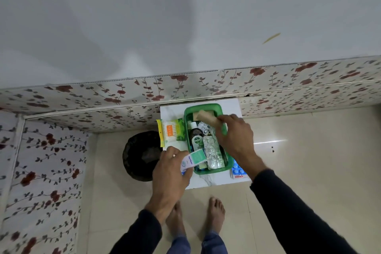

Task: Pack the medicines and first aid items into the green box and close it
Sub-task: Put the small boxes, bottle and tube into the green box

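The open green box (206,107) stands on a small white table (206,184). Inside it lie a dark Dettol bottle (195,138), silver blister strips (213,153) and other small items. My right hand (235,136) is over the box's right side, shut on a beige roll (207,118) above the far end. My left hand (171,169) holds a white and green carton (192,160) at the box's near left corner. A pack of cotton buds (170,132) lies left of the box. Blue tablet strips (237,170) lie at its near right corner.
A dark round stool or bin (140,155) stands on the floor left of the table. Floral-papered wall panels (288,86) run behind and to the left. My bare feet (215,212) stand on the beige tiles below the table.
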